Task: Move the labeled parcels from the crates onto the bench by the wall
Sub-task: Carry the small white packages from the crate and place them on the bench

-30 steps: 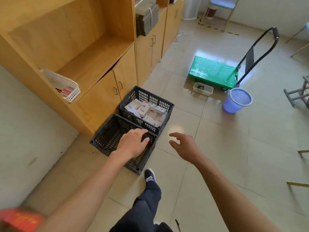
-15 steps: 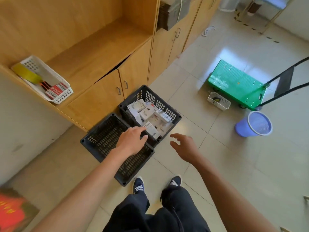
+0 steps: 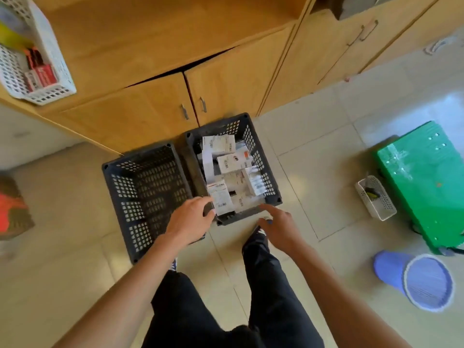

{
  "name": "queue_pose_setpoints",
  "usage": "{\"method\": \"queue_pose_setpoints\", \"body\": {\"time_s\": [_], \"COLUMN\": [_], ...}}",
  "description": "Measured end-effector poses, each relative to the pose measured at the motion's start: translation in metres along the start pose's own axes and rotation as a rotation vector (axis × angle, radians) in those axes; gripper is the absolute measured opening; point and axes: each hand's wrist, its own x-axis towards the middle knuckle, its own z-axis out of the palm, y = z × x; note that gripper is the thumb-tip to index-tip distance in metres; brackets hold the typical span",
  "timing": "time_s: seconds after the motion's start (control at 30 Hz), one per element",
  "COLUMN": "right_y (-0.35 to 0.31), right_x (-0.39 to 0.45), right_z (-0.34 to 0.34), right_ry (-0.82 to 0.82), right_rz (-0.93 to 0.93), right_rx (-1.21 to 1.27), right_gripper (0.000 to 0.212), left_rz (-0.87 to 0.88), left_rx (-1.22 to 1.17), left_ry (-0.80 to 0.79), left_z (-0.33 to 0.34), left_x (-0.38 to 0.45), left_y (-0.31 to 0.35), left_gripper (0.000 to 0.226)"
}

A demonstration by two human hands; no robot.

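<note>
Two dark plastic crates stand side by side on the tiled floor in front of a wooden cabinet. The left crate [image 3: 140, 194] holds nothing I can see. The right crate [image 3: 270, 182] is filled with several white labeled parcels [image 3: 231, 164]. My left hand [image 3: 189, 221] hovers over the crates' shared near corner, fingers relaxed, fingertips close to the nearest parcel [image 3: 222, 198]. My right hand [image 3: 278, 226] reaches toward the right crate's near rim with fingers spread and holds nothing. The wooden bench top [image 3: 155, 38] lies above the cabinet doors.
A white basket [image 3: 54, 92] with red items sits on the bench at left. A green trolley [image 3: 424, 182], a small white basket [image 3: 376, 197] and a purple bin [image 3: 416, 281] stand on the floor at right. My legs and shoes are below the crates.
I have stepped closer and the view has tilted down over the crates. Both hands have moved forward to the right crate's near edge.
</note>
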Motion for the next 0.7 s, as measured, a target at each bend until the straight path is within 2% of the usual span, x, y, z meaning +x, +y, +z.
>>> {"method": "queue_pose_setpoints", "body": {"time_s": [0.1,0.27,0.53,0.63,0.7], "right_y": [0.032,0.067,0.136,0.162,0.176], "right_x": [0.042,0.116,0.266,0.324,0.360], "right_z": [-0.016,-0.011,0.065,0.096,0.113], "right_ry": [-0.101,-0.163,-0.179,-0.177,-0.157], "right_rz": [-0.032,-0.067,-0.073,-0.059,-0.063], "right_rx": [-0.063,-0.121,-0.165,-0.226,-0.260], "right_gripper": [0.046,0.048,0.056,0.061,0.063], "left_rz": [-0.108,-0.239,-0.407,-0.461,-0.466], "left_rx": [-0.052,-0.165,-0.493,-0.542,-0.527], "left_ry": [-0.013,0.044,0.102,0.109,0.102], "left_z": [0.032,0.076,0.190,0.240,0.272], "left_x": [0.025,0.080,0.209,0.255,0.281], "left_y": [0.019,0.024,-0.024,-0.050,-0.069], "left_gripper": [0.046,0.047,0.044,0.041,0.048]}}
